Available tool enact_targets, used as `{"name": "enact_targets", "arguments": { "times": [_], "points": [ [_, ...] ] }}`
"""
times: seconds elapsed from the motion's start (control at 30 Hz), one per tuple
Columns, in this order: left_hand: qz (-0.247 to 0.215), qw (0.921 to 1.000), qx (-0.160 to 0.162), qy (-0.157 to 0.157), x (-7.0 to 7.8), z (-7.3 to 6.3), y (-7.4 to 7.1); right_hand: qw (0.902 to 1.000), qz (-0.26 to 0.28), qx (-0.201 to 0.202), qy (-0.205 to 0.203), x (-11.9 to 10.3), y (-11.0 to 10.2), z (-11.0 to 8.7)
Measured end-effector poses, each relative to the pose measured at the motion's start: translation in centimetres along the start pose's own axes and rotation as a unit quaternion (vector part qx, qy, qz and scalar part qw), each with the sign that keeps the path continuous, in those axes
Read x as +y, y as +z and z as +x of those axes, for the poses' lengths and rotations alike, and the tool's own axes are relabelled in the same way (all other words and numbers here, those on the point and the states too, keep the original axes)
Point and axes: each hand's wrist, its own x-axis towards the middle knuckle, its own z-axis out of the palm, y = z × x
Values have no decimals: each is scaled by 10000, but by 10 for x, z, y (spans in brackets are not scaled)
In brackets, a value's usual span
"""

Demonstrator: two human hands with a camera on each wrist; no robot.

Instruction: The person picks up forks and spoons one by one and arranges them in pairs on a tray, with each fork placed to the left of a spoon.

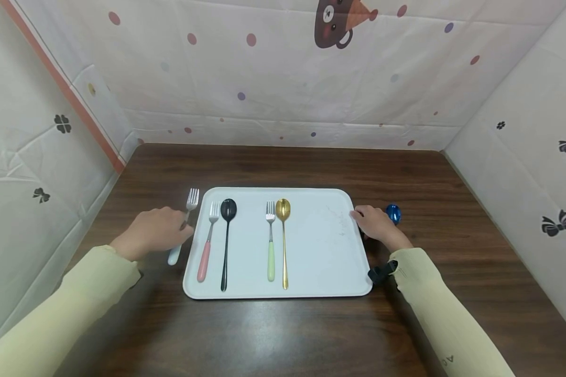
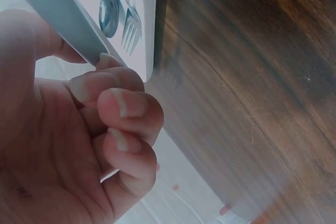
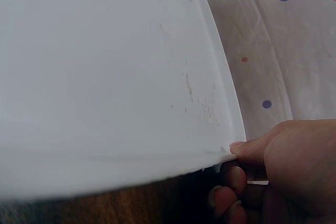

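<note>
My left hand (image 1: 158,230) pinches a fork with a pale handle (image 1: 174,255) between thumb and fingers, just left of the white tray (image 1: 320,251). Its tines point away from me; in the left wrist view the handle (image 2: 63,11) looms close and blurred. With thumb and fingers my right hand (image 1: 374,225) grips the tray's right edge, as the right wrist view also shows. On the tray lie a pink-handled fork (image 1: 204,261), a black spoon (image 1: 228,210), a green-handled fork (image 1: 271,260) and a gold spoon (image 1: 283,209).
A blue spoon (image 1: 393,213) shows its bowl beyond my right hand; the rest of it is hidden. The dark wooden table (image 1: 269,335) meets patterned cloth walls (image 1: 283,73) at the back and sides. A black strap (image 1: 382,272) sits at my right wrist.
</note>
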Motion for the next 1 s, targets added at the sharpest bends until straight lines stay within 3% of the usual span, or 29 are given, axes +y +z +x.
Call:
{"name": "enact_targets", "arguments": {
  "times": [1.0],
  "points": [
    [5, 9981, 563, 249, 15, 5, 4, 10000, -49, 10, 17, -2, 0, -2]
  ]
}}
